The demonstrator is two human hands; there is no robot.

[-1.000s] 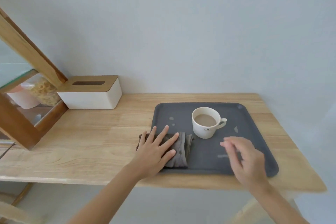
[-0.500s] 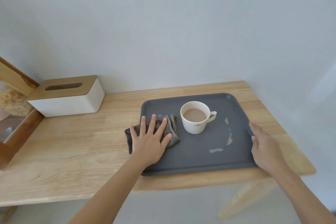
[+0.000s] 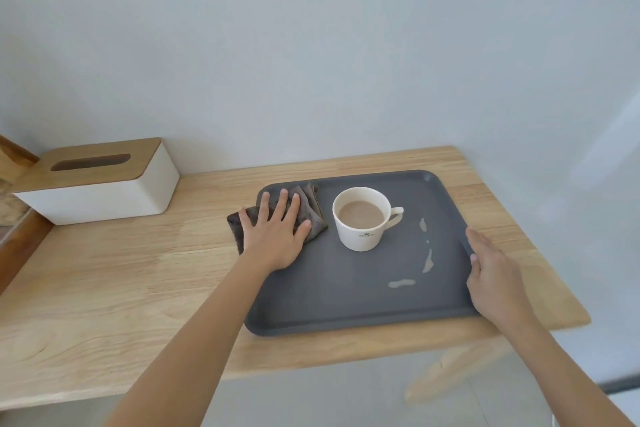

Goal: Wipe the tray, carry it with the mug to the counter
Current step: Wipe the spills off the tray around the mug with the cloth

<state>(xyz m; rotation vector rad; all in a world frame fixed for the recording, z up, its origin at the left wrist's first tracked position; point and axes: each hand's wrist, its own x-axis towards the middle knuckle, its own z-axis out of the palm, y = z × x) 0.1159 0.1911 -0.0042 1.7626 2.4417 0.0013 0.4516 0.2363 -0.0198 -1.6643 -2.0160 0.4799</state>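
Note:
A dark grey tray lies on the wooden table. A white mug of milky coffee stands upright on the tray's far middle, handle to the right. Pale spill marks streak the tray to the right of the mug. My left hand lies flat, fingers spread, pressing a dark grey cloth onto the tray's far left corner; part of the cloth hangs over the rim onto the table. My right hand rests against the tray's right rim.
A white tissue box with a wooden lid stands on the table at the far left. A wooden cabinet frame shows at the left edge. A plain wall closes off the back. The table ends just right of the tray.
My left hand has slid the cloth from the tray's near left to its far left corner. My right hand moved from above the tray to its right rim.

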